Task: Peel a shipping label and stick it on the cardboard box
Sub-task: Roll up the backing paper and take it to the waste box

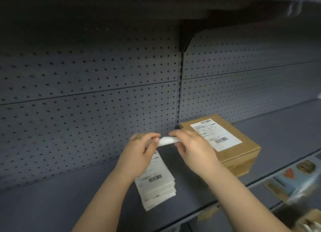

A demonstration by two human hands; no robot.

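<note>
Pinching a white strip (167, 141) at frame centre, left hand (139, 150) and right hand (192, 148) both closed on its ends. Sitting centre-right, cardboard box (243, 155) already wearing a shipping label (215, 134). Label stack (156, 183) lying below; likely finishing, strip possibly backing.

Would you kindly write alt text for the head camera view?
Two bare hands, left hand and right hand, hold a white label between them above a stack of labels on a grey shelf. A cardboard box to the right already carries one label.
</note>
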